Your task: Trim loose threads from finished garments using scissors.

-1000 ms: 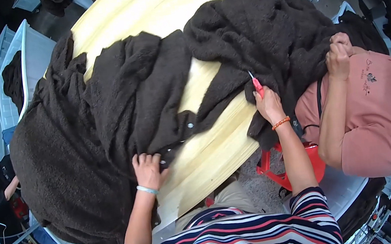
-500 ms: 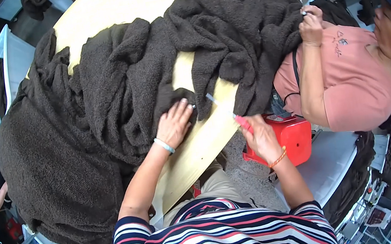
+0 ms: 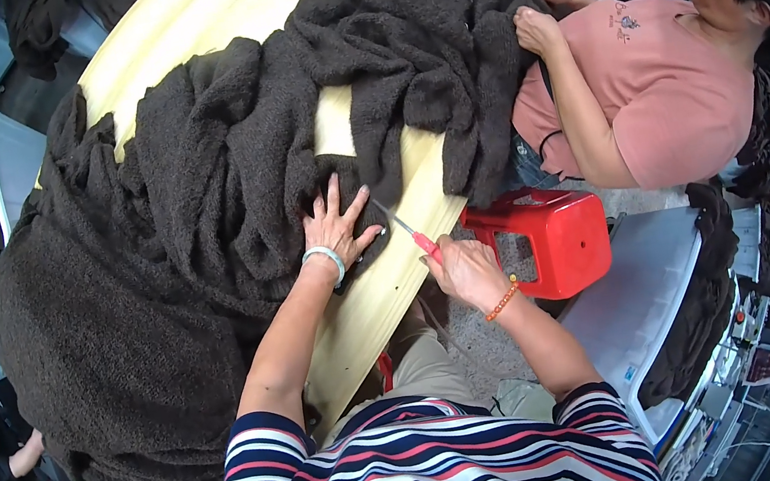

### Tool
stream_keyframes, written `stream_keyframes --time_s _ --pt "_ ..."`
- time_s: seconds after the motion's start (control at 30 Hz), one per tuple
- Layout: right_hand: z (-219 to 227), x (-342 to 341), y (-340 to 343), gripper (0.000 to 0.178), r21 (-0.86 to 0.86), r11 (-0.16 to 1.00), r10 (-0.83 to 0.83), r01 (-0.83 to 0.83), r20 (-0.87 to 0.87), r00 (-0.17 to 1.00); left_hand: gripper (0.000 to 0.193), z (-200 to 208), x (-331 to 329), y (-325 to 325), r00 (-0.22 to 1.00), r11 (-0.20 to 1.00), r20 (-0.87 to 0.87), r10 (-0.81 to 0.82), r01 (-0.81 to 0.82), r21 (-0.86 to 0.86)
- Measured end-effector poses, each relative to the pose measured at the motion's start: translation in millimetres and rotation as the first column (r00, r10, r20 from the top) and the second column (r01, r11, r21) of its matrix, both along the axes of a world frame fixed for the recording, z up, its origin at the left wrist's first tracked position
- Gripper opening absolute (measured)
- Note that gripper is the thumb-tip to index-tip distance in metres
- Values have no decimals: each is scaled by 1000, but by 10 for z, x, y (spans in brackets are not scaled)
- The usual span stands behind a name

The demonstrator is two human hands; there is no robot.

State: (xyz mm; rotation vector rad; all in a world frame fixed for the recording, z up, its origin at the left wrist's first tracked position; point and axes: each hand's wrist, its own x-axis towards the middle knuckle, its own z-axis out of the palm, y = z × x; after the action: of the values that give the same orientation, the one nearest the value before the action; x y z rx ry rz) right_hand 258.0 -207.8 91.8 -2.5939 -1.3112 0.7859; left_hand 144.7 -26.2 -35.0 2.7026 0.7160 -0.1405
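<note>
Dark brown, fuzzy fabric (image 3: pixel 97 313) lies bunched in thick folds along the pale wooden table (image 3: pixel 358 329). My left hand (image 3: pixel 336 231) is flat on a smaller dark flap of it near the table's front edge, fingers spread, a pale bangle at the wrist. In my right hand (image 3: pixel 471 272) is a slim tool (image 3: pixel 422 241) with a pinkish-red handle and a thin metal blade, closed in my fingers. Its blade points up and left, and its tip is at the fabric beside my left fingertips. Whether the tip touches the cloth I cannot tell.
At the right, a co-worker in a pink shirt (image 3: pixel 671 88) grips the far end of the fabric. A red plastic stool (image 3: pixel 570 243) stands by the table edge. White bins (image 3: pixel 644 271) with dark cloth flank the right, others (image 3: pixel 16 166) the left. Another person's arm shows far left.
The tool's blade has come left to the fabric beside my left hand. My left fingers have spread wider. The co-worker now has both hands on the cloth, and the view has shifted slightly.
</note>
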Motion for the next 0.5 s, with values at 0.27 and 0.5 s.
stream_keyframes --time_s 0.27,0.5 --pt "123 -407 -281 40 -201 978 -3 -53 -271 963 62 -9 0 -34 999 999 29 31 -30 -35" --pt "118 -281 -327 43 -90 988 -136 124 -150 979 61 -37 21 -37 999 999 42 29 -30 40"
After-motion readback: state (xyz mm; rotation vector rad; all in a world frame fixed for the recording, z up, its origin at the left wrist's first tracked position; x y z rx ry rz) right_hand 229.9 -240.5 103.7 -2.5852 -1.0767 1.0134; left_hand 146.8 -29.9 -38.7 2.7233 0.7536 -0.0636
